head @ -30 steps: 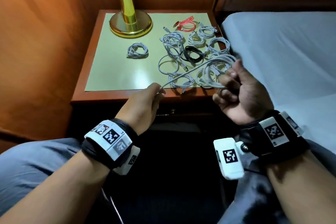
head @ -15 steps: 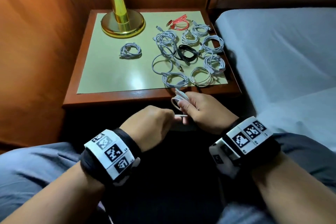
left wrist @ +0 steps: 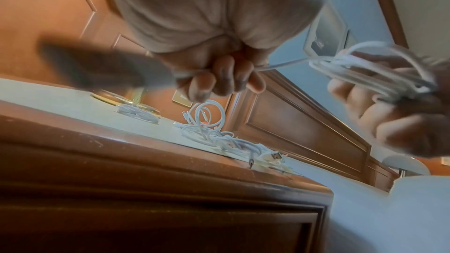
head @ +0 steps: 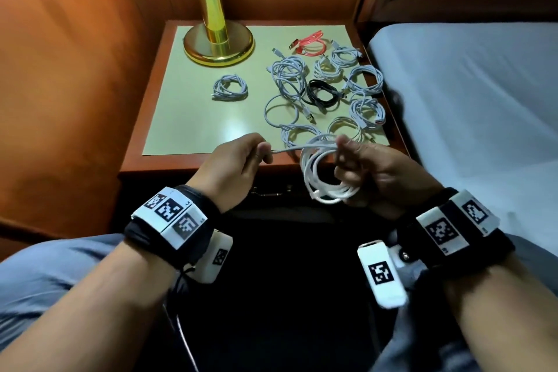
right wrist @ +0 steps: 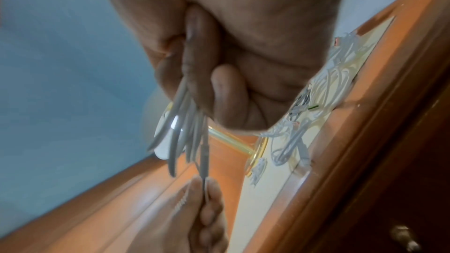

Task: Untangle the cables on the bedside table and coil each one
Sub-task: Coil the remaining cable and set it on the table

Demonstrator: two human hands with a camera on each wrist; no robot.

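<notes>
Since half a second ago both hands have come up from below the bench front edge and spread apart; the white cable, then a small bundle between hands nearly touching, is now a wider coil with a straight run drawn out to the left. Left hand [head: 232,164], left of centre above the near edge of the bench [head: 193,130]: grip closed to a pinch, thumb and fingertips [left wrist: 220,82] clamped on the free end of the white cable [head: 324,172]. The straight run goes right from that pinch to the coil. Right hand [head: 373,172], just right of it: fingers curled through and round the coil, several loops bunched in the grip, loops hanging down in front of the bench's front edge; right wrist view shows the strands gripped between thumb and fingers [right wrist: 202,49]. On the bench top, from left: brass lamp base [head: 219,44] far left, one coiled white cable [head: 229,89] alone in the middle, then the cluster of loose white cables [head: 320,93] on the right half with a black cable [head: 323,93] among them and a red cable [head: 309,45] at the far edge; none of these looks shifted from before. Bed [head: 471,93] far right. Wrist bands carry square black-and-white marker codes; small letters beside them are too small to read. No brand legible.
</notes>
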